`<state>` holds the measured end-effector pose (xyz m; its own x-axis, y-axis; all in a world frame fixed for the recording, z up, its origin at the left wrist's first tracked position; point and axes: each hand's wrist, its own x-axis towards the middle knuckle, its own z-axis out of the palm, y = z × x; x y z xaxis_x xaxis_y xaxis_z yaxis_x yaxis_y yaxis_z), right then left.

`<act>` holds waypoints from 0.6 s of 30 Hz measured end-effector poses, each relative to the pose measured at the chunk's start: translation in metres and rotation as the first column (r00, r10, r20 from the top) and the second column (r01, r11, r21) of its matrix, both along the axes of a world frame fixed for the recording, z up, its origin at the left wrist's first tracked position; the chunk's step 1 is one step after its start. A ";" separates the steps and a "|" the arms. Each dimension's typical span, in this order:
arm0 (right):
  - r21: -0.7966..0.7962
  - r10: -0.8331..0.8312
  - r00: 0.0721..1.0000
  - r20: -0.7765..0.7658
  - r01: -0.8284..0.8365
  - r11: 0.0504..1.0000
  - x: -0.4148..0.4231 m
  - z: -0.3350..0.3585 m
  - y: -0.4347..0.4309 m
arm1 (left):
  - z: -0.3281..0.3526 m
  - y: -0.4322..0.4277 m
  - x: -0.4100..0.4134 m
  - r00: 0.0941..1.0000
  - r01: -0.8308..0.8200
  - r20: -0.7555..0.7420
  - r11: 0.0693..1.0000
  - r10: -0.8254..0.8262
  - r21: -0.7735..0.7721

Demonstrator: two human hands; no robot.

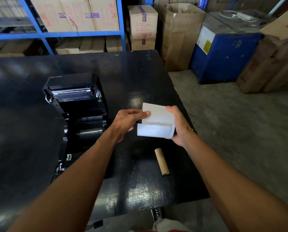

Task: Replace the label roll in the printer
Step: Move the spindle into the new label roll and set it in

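Well, nearest the person, toward the right edge of the black table [140,72], the empty cardboard core [162,161] lies on its side, with nothing touching it. Just beyond it, both hands hold the new label roll [155,129] in the air, apart from the printer. The right hand [179,126] is wrapped round the roll's right end, gripping it. The left hand [130,122] pinches the loose leading strip, lifted up off the roll. To the left, toward the table's middle, the Xprinter label printer [78,104] stands with its lid open, and I can see no white roll in its bay. Behind it are blue shelves [39,33] of cartons. I'd worry about that free strip: a hard tug could tear or crease it, or spill loose turns, and then it might feed crookedly. An elbow could also knock the round core off the edge.
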<state>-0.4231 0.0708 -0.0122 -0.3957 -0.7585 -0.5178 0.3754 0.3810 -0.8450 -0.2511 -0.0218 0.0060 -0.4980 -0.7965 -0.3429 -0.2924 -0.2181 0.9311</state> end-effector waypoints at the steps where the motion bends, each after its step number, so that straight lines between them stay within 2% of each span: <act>1: 0.005 0.003 1.000 0.002 -0.003 1.000 -0.001 0.001 0.000 | 0.001 -0.002 0.001 0.999 0.019 0.041 1.000 -0.019 0.002; 4: 0.008 0.047 0.999 -0.022 -0.047 0.999 -0.001 0.006 -0.002 | 0.003 -0.003 0.003 0.992 0.087 0.075 0.985 -0.099 0.150; 7: 0.004 0.072 0.996 -0.050 -0.072 0.997 0.000 0.011 -0.004 | 0.001 -0.005 0.007 0.988 0.152 -0.027 0.929 -0.152 0.338; 10: 0.004 0.100 0.990 -0.102 -0.100 0.995 0.003 0.016 -0.006 | 0.001 -0.004 0.008 0.990 0.128 -0.109 0.896 -0.090 0.426; 18: -0.049 0.116 0.978 -0.175 -0.126 0.991 0.012 0.024 -0.007 | -0.007 0.001 0.014 0.987 0.048 -0.151 0.813 0.050 0.580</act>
<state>-0.4106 0.0636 0.0121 -0.3778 -0.8336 -0.4030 0.1773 0.3621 -0.9151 -0.2373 -0.0211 -0.0014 -0.5821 -0.4732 -0.6612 -0.1577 -0.7320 0.6628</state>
